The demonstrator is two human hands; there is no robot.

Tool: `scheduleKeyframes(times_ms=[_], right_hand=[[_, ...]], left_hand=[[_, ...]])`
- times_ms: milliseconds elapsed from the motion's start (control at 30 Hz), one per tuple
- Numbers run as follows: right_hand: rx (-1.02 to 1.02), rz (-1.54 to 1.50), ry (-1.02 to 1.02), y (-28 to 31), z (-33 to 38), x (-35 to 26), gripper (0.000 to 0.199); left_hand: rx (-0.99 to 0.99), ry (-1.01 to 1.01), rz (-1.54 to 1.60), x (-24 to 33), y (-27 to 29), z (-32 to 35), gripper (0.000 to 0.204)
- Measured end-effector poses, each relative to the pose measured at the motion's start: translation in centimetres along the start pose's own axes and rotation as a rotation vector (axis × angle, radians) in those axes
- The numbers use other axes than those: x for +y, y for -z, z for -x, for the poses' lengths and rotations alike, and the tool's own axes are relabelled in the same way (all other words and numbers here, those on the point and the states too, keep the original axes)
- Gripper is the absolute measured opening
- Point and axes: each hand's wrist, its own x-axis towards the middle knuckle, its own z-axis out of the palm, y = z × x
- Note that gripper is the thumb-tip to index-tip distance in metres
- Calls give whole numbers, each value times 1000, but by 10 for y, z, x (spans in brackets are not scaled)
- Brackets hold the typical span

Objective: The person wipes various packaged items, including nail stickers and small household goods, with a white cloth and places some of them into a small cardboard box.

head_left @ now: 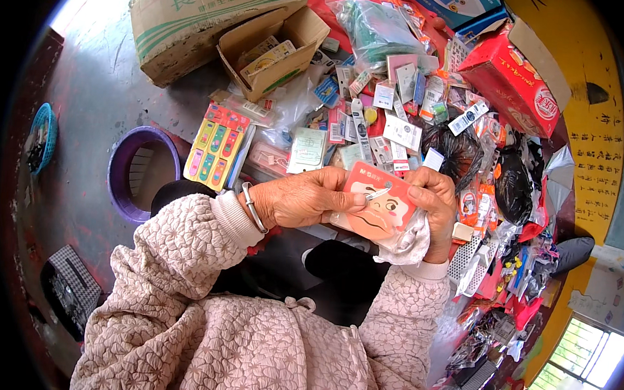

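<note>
A flat reddish-pink card (376, 211) printed with a cartoon face is held up in front of my body, with what looks like clear plastic about its lower edge. My left hand (301, 198), a metal bangle (254, 207) at the wrist, pinches its left side, thumb on the front. The right side is gripped by my right hand (433, 201), thumb also on the face. A whitish crumpled cloth or plastic (406, 241) hangs by my right palm; what secures it is hidden.
Behind the card lies a heap of packaged small goods (392, 139). An open cardboard box (268, 55), a larger carton (194, 23) and a red box (510, 82) stand at the back. Left are a purple bin (119, 171), a blue basket (45, 138) and a yellow blister card (218, 146).
</note>
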Motion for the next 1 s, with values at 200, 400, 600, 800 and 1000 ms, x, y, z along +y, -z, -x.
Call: scheduleKeyframes(times_ms=[200,400,600,800,1000], right_hand=[[7,-21,-17,0,0,1,15],[25,0,-45,0,-3,2,13],[42,85,-15,4,-7,6,13],[172,380,87,21,-10,7,19],[722,382,547,7,-6,-10,22]], left_hand=[[-74,-45,-19,-2,2,-3,32],[-54,-49,-13,-3,4,-4,33],[-17,-63,-14,-6,7,-6,33],[-44,-79,-99,1,-7,-7,39],[170,-172,-113,-7,6,-15,43]])
